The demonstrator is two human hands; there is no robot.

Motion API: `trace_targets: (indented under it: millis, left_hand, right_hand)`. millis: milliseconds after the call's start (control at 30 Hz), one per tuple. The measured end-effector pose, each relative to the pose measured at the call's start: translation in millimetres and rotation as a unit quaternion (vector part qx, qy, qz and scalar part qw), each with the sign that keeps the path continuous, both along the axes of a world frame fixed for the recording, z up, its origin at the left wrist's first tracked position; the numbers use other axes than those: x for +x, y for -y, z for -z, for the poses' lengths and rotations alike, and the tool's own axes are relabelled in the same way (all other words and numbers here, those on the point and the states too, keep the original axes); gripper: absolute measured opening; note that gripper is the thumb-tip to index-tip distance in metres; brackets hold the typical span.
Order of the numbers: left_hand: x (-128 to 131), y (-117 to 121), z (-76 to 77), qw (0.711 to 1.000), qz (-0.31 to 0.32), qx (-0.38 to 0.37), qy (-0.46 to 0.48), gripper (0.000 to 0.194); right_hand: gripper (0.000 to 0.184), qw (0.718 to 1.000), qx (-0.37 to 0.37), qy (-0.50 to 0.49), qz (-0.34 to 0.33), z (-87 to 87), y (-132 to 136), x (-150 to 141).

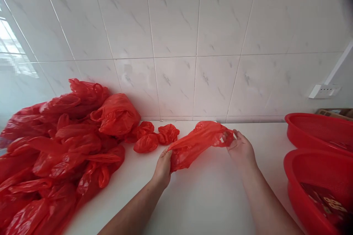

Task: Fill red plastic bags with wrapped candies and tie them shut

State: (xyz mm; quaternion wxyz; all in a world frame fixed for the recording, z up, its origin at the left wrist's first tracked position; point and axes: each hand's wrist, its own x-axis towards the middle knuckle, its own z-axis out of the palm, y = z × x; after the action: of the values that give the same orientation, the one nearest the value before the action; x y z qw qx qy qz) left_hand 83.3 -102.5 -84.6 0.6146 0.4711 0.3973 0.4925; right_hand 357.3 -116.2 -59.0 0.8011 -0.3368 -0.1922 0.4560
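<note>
Red plastic bag stretched between both hands — left hand pinching one end, right hand gripping the other, probably to keep it taut above the counter; knotted bundles left.

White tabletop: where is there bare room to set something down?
The tabletop shows bare patches between both forearms, below the held red bag; between the right hand and red baskets; and between the left hand and bag pile. Crowded: far left, far right, and around the small bundles.
</note>
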Motion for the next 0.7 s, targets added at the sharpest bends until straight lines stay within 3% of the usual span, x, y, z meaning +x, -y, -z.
trace_targets:
  millis: [67,133,167,200,267,300,333,367,400,433,467,500,533,567,633,700]
  left_hand:
    - [1.3,0.4,2.2,0.999,-0.009,-0.039,0.024,0.03]
    - [1.3,-0.4,3.1,0.997,-0.017,-0.064,0.043,0.03]
    - [0.9,-0.9,2.8,0.996,-0.019,-0.071,0.051,0.031]
    - [0.4,-1.2,1.9,0.995,-0.021,-0.077,0.058,0.032]
    - [-0.4,-0.8,-0.7,0.994,-0.02,-0.084,0.068,0.035]
    - [-0.2,0.0,-2.2,0.994,-0.016,-0.086,0.07,0.036]
    - [0.4,1.3,-3.7,0.994,-0.011,-0.087,0.072,0.035]
    - [1.6,2.9,-5.2,0.994,-0.002,-0.087,0.073,0.033]
    - [3.1,4.8,-6.7,0.994,0.009,-0.086,0.074,0.031]
    - [4.7,7.0,-8.2,0.993,0.021,-0.085,0.074,0.029]
    - [6.3,9.2,-10.1,0.993,0.035,-0.082,0.075,0.028]
    - [7.4,11.4,-12.3,0.993,0.049,-0.08,0.076,0.027]
    - [7.9,13.5,-15.1,0.992,0.064,-0.078,0.076,0.026]
    - [7.2,15.3,-18.5,0.991,0.079,-0.078,0.076,0.026]
    - [2.3,17.6,-27.4,0.987,0.112,-0.084,0.073,0.026]
    - [-7.2,17.3,-37.8,0.979,0.171,-0.098,0.058,0.027]
  right_hand:
    - [0.023,0.998,-0.002,0.062,0.022,-10.6,5.0,0.5]
    - [0.028,0.979,-0.089,0.18,0.033,-21.4,11.5,2.2]
    - [0.029,0.953,-0.153,0.259,0.039,-27.4,15.5,2.9]
    - [0.031,0.911,-0.22,0.346,0.053,-34.2,20.2,2.6]
    - [0.038,0.798,-0.312,0.501,0.119,-50.3,31.8,-4.0]
    - [0.04,0.75,-0.322,0.555,0.161,-59.2,38.5,-11.6]
    - [0.042,0.722,-0.308,0.59,0.189,-67.9,45.5,-22.4]
    - [0.044,0.719,-0.274,0.609,0.191,-75.6,52.2,-36.0]
    - [0.044,0.736,-0.228,0.62,0.148,-81.5,58.1,-51.3]
    - [0.043,0.756,-0.174,0.629,0.051,-85.0,62.5,-67.2]
    - [0.04,0.759,-0.128,0.636,-0.062,-85.6,64.8,-82.0]
    - [0.037,0.741,-0.106,0.644,-0.156,-83.2,64.8,-94.1]
    - [0.034,0.714,-0.106,0.659,-0.213,-78.2,62.2,-102.3]
    - [0.031,0.686,-0.126,0.681,-0.222,-71.0,57.5,-105.8]
    - [0.025,0.646,-0.199,0.725,-0.131,-53.3,43.7,-98.0]
    - [0.019,0.627,-0.256,0.735,-0.013,-36.2,29.4,-76.0]
